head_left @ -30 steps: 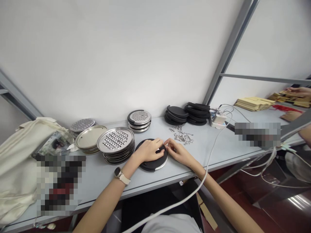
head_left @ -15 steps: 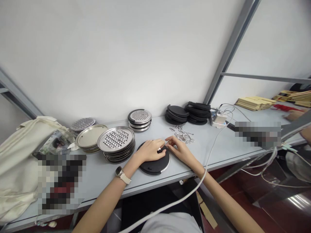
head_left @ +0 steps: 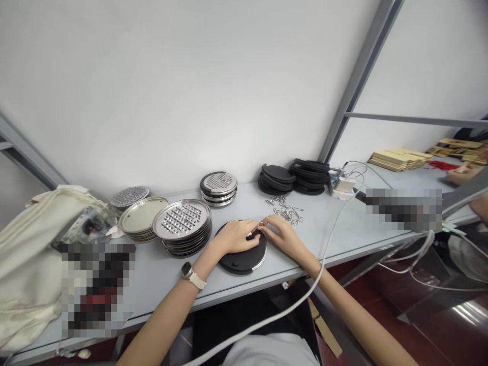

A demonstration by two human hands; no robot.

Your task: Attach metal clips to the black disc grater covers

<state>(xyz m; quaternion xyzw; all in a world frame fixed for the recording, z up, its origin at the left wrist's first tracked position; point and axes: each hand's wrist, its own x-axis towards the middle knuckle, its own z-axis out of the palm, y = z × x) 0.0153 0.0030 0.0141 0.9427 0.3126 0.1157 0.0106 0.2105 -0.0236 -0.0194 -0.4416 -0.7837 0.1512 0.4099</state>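
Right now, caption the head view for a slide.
Left hand on a black disc, right hand at its rim, near stacked graters and scattered metal clips on a grey table.

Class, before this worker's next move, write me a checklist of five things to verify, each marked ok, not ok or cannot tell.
1. Black disc lying on the table: ok.
2. Left hand resting on the disc: ok.
3. Small piece at the right hand's fingertips properly placed: cannot tell, too small and partly hidden.
4. Loose metal clips near the right hand: ok, just beyond it.
5. White cable out of the way: not ok, it crosses the right forearm in view.
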